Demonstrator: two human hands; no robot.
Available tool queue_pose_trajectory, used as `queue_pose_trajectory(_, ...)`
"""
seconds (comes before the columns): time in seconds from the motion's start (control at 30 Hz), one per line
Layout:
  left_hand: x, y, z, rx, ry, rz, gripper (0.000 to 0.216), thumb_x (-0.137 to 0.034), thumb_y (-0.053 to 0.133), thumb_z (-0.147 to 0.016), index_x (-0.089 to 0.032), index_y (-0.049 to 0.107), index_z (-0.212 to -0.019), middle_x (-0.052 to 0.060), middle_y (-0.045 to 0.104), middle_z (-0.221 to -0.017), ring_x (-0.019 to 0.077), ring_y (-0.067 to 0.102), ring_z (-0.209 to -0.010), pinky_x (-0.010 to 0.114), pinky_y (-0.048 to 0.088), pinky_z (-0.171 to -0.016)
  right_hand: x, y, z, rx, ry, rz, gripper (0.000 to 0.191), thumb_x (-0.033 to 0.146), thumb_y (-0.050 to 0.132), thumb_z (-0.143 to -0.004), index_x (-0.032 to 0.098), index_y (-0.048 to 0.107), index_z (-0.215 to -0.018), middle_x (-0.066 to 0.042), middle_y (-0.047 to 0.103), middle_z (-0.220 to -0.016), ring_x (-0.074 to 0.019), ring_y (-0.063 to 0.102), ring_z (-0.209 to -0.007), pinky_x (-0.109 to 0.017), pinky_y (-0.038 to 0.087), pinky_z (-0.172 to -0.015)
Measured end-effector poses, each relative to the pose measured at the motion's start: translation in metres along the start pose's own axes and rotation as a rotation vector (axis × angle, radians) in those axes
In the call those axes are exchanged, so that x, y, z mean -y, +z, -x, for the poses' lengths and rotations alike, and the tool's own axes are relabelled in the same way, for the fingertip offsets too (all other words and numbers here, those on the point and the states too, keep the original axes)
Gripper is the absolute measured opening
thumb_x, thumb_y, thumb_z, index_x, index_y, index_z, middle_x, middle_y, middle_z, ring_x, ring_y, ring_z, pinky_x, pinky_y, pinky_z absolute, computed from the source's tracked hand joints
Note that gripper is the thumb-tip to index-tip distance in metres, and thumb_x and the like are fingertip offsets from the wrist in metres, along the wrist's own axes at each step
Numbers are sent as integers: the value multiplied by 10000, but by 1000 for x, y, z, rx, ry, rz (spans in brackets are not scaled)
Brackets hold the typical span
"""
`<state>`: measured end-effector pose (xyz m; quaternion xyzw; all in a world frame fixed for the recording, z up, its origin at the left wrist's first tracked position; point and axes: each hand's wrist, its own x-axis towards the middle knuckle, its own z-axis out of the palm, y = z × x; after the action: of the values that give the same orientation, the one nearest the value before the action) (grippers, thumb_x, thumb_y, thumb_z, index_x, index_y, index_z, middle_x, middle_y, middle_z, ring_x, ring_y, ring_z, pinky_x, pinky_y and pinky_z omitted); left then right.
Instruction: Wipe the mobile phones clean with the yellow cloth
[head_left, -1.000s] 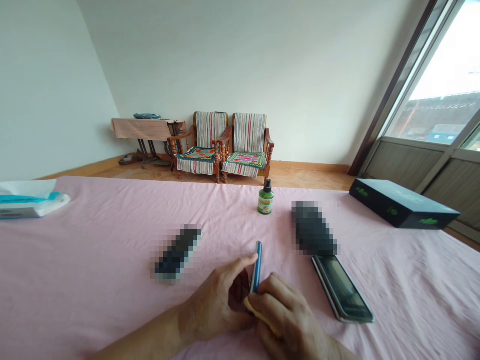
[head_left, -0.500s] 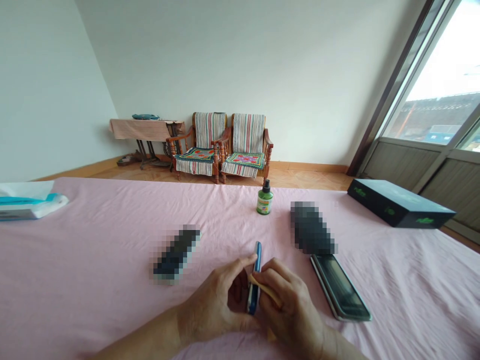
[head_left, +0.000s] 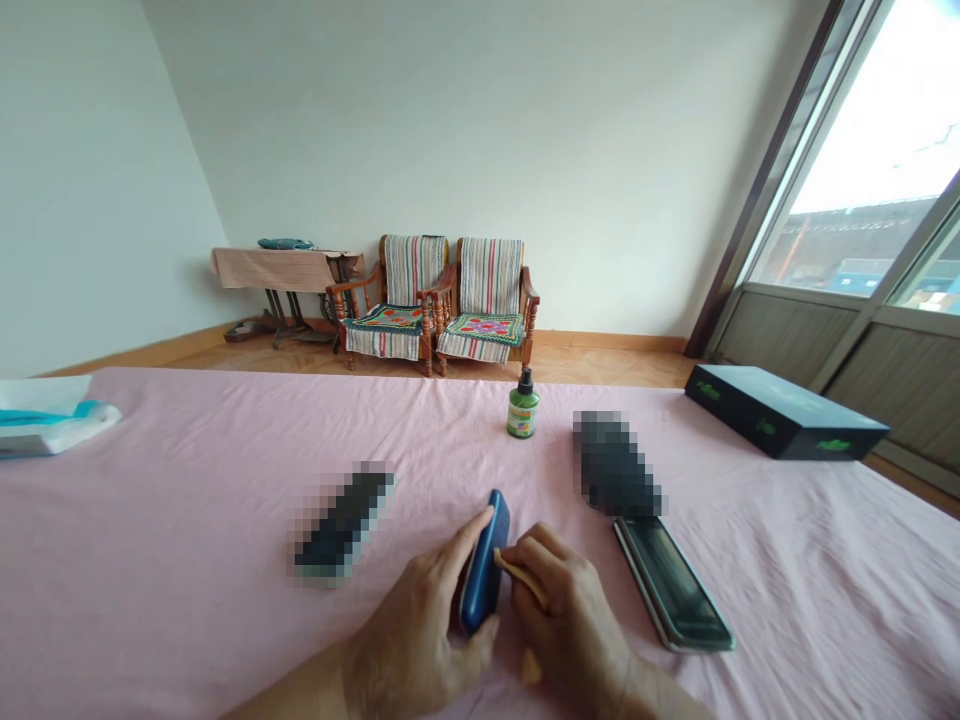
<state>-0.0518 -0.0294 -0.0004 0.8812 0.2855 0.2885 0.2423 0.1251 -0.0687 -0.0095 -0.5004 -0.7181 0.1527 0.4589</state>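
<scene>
My left hand (head_left: 424, 615) grips a blue phone (head_left: 485, 565) by its edges, thumb at the near end and a finger near the far end. The phone is tilted up on its side, with its blue back turned to the right. In my right hand (head_left: 566, 610) is a folded yellowish cloth (head_left: 525, 578), pinched between the fingers, its tip at the blue surface. Another bit of the cloth shows below that hand. A phone with a dark screen (head_left: 675, 585) lies to the right of my right hand.
A pixelated dark object (head_left: 341, 525) lies at left, another (head_left: 616, 462) beyond the right phone. A green spray bottle (head_left: 522, 408) stands ahead. At far right is a black box (head_left: 784, 412); a white and blue packet (head_left: 56, 418) lies far left. A pink cloth (head_left: 187, 560) covers the surface.
The blue phone has turned from edge-on so that more of its blue back shows. My right hand and the cloth moved slightly along with it. The whole view has shifted a little.
</scene>
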Motion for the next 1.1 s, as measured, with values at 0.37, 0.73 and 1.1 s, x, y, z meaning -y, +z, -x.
queue_pose_trajectory(0.37,9,-17,-4,-79,79,-224,529,-56,481,-788,-209,476,-1295,72,648,-1169,224,622,-1088,329,496,-973,-11,-9,-6,-272,129,64,180,75,502,-785,187,628,-847,-25,607,-789,-160,600,-717,-232,441,-649)
queue_pose_trajectory(0.73,10,-16,-6,118,44,-210,161,-142,454,-901,-216,546,-1010,30,630,-904,210,626,-836,300,490,-735,-12,-2,-14,-277,107,33,223,86,482,-853,185,677,-899,-33,557,-807,-148,576,-739,-219,448,-668)
queue_pose_trajectory(1.1,10,-33,-8,216,6,-170,125,-118,447,-900,-211,522,-938,17,599,-888,198,591,-827,277,430,-704,14,6,-15,29,-33,270,239,14,429,-849,173,599,-794,-48,536,-824,-161,523,-723,-248,418,-652)
